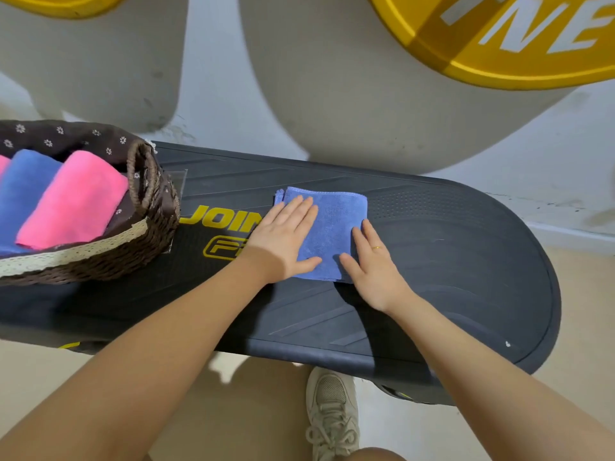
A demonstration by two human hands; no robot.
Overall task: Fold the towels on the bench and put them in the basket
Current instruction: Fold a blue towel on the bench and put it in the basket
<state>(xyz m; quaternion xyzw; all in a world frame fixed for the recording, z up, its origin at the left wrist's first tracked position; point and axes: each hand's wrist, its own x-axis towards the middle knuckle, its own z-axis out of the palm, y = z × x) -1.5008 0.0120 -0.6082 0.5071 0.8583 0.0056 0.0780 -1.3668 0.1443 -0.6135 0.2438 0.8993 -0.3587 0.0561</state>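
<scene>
Flat palms [283,241] on towel [332,221]; rolls [73,201] in basket [146,234]

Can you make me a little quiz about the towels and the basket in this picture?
1. True or false: both hands lie flat on the blue towel on the bench.
2. Which rolled towel lies nearest the basket's handle? A) pink B) blue C) green
3. Fill in: the ring is on the ____ hand.

Key:
1. True. The left hand and right hand both press on it, open, with no grip.
2. A. The pink towel lies next to the handle, with a blue rolled towel beside it in the basket.
3. Right.
</scene>
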